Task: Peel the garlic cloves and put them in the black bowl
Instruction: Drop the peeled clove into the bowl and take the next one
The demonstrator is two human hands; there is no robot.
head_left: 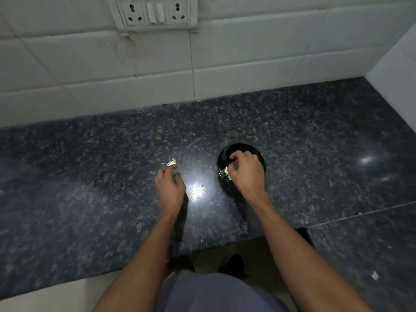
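Head view: the right hand (245, 171) reaches into the black bowl (225, 154) on the counter (90, 176), fingers curled, a pale garlic piece (226, 171) at the thumb; likely depositing a clove. The left hand (170, 186), loosely curled, sits just short of papery peel (171, 163); whether it pinches anything I cannot tell. Next: let go, fetch another clove. No readable writing.

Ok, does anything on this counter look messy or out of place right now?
Slightly. A scrap of garlic peel lies loose on the counter just beyond the left hand, outside the black bowl. Small pale flecks dot the counter too.
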